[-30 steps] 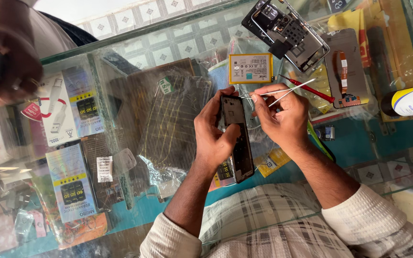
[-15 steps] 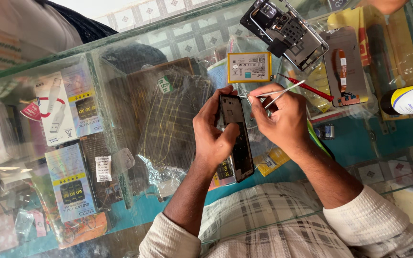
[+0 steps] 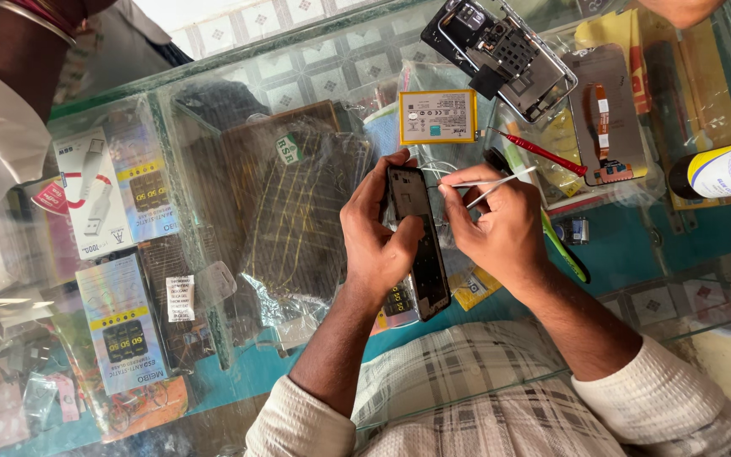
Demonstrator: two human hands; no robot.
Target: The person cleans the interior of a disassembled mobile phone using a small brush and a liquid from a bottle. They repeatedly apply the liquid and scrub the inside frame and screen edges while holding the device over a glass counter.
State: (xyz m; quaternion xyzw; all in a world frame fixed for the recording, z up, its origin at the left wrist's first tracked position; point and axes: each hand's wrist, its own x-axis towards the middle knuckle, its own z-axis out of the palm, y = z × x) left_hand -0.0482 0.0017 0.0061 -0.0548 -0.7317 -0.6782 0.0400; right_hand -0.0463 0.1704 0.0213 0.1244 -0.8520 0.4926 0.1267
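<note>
Fingers of left hand (image 3: 378,237) wrapped around edges of slim black opened phone body (image 3: 416,241), clamped on it. Fingers of right hand (image 3: 492,228) pinched together on thin silver metal tweezers (image 3: 488,180), tips set at upper right edge of phone.

Phone body: held above glass counter, just in front of chest, long axis roughly away from wearer. Back cover off; dark inner frame and glossy dark interior exposed. Fine detail inside not resolvable.

Surface: clear glass display counter top (image 3: 315,68) with teal edging. Lying on it: yellow-bordered rectangular battery (image 3: 437,116), second dismantled phone frame with exposed boards (image 3: 501,51), red-handled slim tool (image 3: 543,152), green plastic pry stick (image 3: 564,250), dark display panel with orange flex cable (image 3: 607,114), white bottle with yellow label (image 3: 721,169) at right edge. Beneath glass: packaged accessories in hanging cards and plastic bags.

Room: another person's sleeve at upper left, behind counter.
</note>
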